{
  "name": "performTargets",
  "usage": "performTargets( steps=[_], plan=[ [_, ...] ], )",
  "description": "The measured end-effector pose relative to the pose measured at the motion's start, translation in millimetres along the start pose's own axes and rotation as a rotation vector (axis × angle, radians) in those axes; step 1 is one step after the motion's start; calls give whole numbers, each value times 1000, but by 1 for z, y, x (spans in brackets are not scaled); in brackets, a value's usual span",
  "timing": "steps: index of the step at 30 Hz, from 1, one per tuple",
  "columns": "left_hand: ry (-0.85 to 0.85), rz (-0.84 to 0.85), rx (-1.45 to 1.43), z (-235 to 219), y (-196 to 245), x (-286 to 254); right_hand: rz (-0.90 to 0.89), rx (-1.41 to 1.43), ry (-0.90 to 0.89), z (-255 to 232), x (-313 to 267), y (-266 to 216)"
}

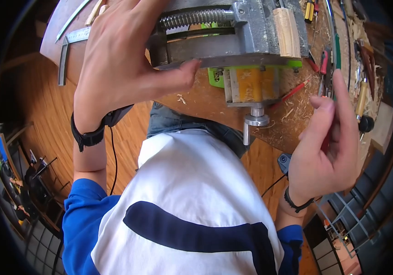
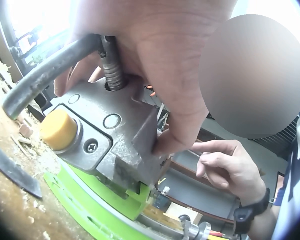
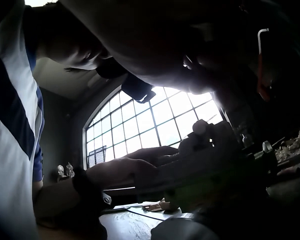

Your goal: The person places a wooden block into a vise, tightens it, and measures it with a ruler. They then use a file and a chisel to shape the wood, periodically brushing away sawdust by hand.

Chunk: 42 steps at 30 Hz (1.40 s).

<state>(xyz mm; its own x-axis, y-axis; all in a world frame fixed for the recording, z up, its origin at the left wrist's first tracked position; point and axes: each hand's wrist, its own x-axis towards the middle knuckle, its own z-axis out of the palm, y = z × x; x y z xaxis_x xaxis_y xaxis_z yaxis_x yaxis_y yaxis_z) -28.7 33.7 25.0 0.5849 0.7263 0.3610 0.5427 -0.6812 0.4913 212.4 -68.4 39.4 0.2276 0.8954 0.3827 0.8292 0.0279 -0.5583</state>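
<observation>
A grey metal vise (image 1: 215, 46) stands at the bench edge, its threaded screw (image 1: 196, 19) showing. My left hand (image 1: 116, 55) grips the vise's left end, thumb along its near side and fingers over the top. In the left wrist view the same hand straddles the vise body (image 2: 132, 107), beside a yellow round cap (image 2: 57, 130). A pale wood piece (image 1: 287, 34) sits at the vise's right end. My right hand (image 1: 327, 151) is raised near the bench's right side, index finger extended. Between its thumb and fingers shows a slim red tool (image 1: 326, 143), mostly hidden.
Wood shavings litter the bench (image 1: 196, 103). A crank handle (image 1: 256, 121) juts out below the vise. A red pencil (image 1: 297, 89), a yellow-black screwdriver (image 1: 309, 11) and a wooden-handled tool (image 1: 362, 98) lie to the right. A metal square (image 1: 63, 62) overhangs the left edge.
</observation>
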Motion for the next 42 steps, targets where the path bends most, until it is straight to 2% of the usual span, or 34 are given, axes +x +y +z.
performTargets(
  steps=[1, 3, 4, 5, 6, 8, 9, 12, 13, 16, 17, 20, 21, 24, 25, 27, 30, 33, 34, 35, 36, 38, 40, 41, 42],
  plan=[
    [-28, -38, 44, -2, 2, 0, -20, 91, -32, 0, -6, -3],
    [-82, -105, 129, -3, 5, 2, -130, 51, -134, 2, -1, -2],
    [-42, -79, 131, 1, 5, 2, -185, 28, -184, 2, 0, -2],
    [2, -56, 134, 6, 4, 1, -76, -100, -135, 2, 0, -1],
    [46, -36, 141, 9, 5, 1, -53, -50, -113, 1, 0, 3],
    [21, -131, 299, 9, 32, 14, -4, 58, -75, -1, -1, 13],
    [9, -174, 376, 9, 41, 18, -8, 160, -110, 0, -3, 13],
    [102, -89, 238, 14, 12, 2, 26, 246, -146, 6, -6, 19],
    [73, -95, 245, 12, 10, 1, 108, 296, -126, 8, -5, 18],
    [-9, -95, 296, 3, 5, 2, 113, 415, -21, 20, 4, 23],
    [-39, -80, 324, 1, 2, 3, 198, 490, -34, 24, 7, 22],
    [-116, -74, 323, -4, -1, 10, 62, 551, -164, 31, 22, 27],
    [-139, -79, 311, -5, -2, 11, -9, 532, -147, 36, 26, 30],
    [-39, -135, 228, -3, 24, 14, -31, 465, -97, 41, 34, 31],
    [-115, -135, 246, -5, 18, 14, -91, 487, -68, 48, 37, 38],
    [-266, -135, 282, -10, -2, 15, -64, 455, -96, 48, 37, 36],
    [-233, -14, 199, -22, 8, 24, -97, 389, -84, 47, 34, 31],
    [-383, -52, 179, -30, -1, 38, -123, 345, -3, 55, 38, 24],
    [-380, 7, 168, -33, -4, 42, -125, 334, 29, 59, 41, 22],
    [-372, 67, 160, -37, -8, 47, -55, 389, 41, 61, 49, 17],
    [-357, 130, 156, -41, -12, 53, -3, 391, -36, 56, 60, 11],
    [-545, -57, -101, -57, -20, 73, 100, 388, -183, 42, 83, -2],
    [-728, -240, -365, -69, -33, 92, 94, 371, -246, 39, 98, -9],
    [-514, 26, -189, -44, -47, 83, 98, 368, -279, 37, 105, -12],
    [-577, -93, -264, -51, -58, 83, 104, 365, -315, 37, 110, -15]
  ],
)
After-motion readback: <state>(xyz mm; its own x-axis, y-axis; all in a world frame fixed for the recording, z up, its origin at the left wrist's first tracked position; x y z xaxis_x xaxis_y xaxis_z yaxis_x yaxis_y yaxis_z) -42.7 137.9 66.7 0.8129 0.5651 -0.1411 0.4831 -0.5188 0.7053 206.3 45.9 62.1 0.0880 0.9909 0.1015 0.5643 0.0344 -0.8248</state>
